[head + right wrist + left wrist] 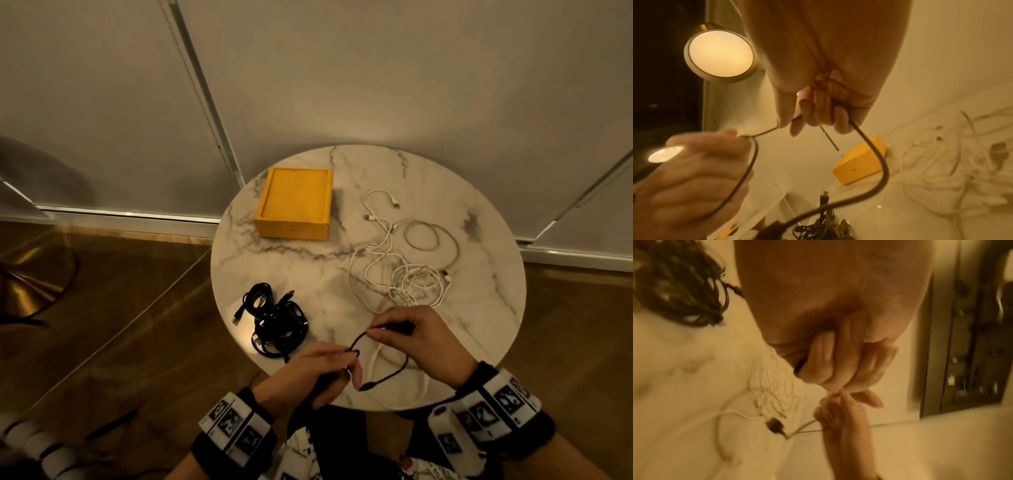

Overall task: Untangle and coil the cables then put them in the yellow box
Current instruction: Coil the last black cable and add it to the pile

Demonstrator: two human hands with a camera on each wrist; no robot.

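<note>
On a marble counter [479,308] beside the yellow box [294,205], our left hand [308,373] and right hand [428,346] pinch a black cable [387,375] in curled fingers [807,113].

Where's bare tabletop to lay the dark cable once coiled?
Bare marble sits between the yellow box, black cable pile and white cable tangle, and along the far rim behind the box. The right half is crowded with white cable; the near edge is under both hands.
</note>
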